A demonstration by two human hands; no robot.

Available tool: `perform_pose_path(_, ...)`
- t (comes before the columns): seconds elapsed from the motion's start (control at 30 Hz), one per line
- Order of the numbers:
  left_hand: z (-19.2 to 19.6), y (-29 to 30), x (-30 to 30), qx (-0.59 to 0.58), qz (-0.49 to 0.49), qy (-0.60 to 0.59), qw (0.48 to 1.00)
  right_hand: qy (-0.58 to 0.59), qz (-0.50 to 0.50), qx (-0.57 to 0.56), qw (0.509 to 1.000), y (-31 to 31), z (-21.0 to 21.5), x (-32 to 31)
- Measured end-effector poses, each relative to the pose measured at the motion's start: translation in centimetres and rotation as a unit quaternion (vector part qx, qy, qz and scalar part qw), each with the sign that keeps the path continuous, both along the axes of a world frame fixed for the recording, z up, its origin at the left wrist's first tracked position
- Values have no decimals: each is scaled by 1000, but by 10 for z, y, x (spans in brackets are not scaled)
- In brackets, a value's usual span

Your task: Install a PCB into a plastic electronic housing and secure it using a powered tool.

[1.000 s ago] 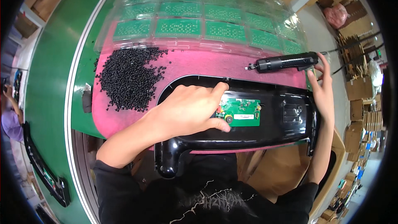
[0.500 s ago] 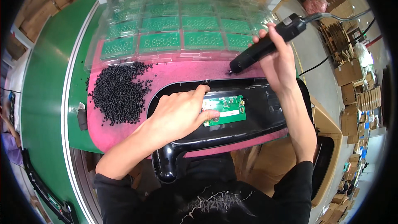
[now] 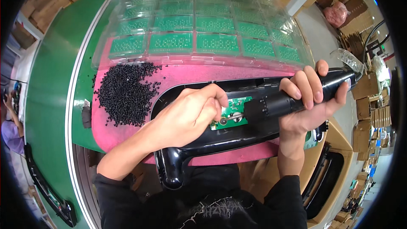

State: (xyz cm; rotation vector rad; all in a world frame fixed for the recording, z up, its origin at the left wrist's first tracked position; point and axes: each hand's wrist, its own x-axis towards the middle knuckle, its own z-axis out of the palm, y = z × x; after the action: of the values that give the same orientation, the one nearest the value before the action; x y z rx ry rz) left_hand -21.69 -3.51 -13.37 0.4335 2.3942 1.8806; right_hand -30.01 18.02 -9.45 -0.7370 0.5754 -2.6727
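My right hand (image 3: 307, 110) is wrapped round a black electric screwdriver (image 3: 271, 105), tilted low over a green circuit board (image 3: 241, 103). The board lies inside a glossy black plastic housing (image 3: 199, 143) with a rounded arm at its near left end. The screwdriver's thin bit reaches to the board's left part, near a small round spot. Beside the tip, my left hand (image 3: 186, 114) has its thumb and fingers drawn together at the board's left edge. Whatever these fingers hold, if anything, is hidden.
A heap of small black screw-like pieces (image 3: 121, 95) lies on the pink mat (image 3: 182, 74), left of the housing. Behind stand stacked clear trays (image 3: 193, 59) with green boards. At right, an open cardboard box (image 3: 339, 178) holds black parts. Another person (image 3: 12, 129) appears far left.
My right hand has brought the screwdriver down from above the housing's far edge to the board. My left fingers have left the housing's far rim and curled in by the board.
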Motion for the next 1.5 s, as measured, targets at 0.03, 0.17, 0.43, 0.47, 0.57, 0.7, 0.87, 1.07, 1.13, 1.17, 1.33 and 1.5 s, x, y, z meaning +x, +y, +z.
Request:
perform_pose_path(0.03,0,2,-1,47,-29,-44,998,16,19,-9,1000,1,-2,1)
perform_pose_path(0.17,5,2,-1,114,-149,-159,969,12,30,-27,999,-1,-7,8)
perform_pose_path(0.43,4,-3,-7,108,-236,-171,950,83,88,-1,993,12,-12,8)
perform_pose_path(0.47,5,-3,-8,33,-212,-90,973,101,71,26,992,8,-7,9)
perform_pose_path(0.57,-6,-1,-6,-47,-167,61,983,114,42,60,991,5,-7,12)
perform_pose_path(0.7,-9,2,-7,-149,-143,226,952,151,43,66,985,4,-7,13)
perform_pose_path(0.87,-11,6,-5,-157,-51,267,949,178,11,78,981,4,-7,15)
perform_pose_path(1.07,-10,15,-1,-104,46,258,959,149,-41,56,986,10,-1,17)
perform_pose_path(1.13,-9,14,0,-107,55,258,959,149,-65,57,985,6,-1,21)
perform_pose_path(1.17,-8,12,0,-139,71,282,947,150,-88,57,983,4,-2,22)
perform_pose_path(1.33,-5,7,-4,-154,103,261,947,200,-118,131,964,12,-5,19)
perform_pose_path(1.5,-14,9,-5,-138,43,205,968,201,-135,51,969,10,-4,23)
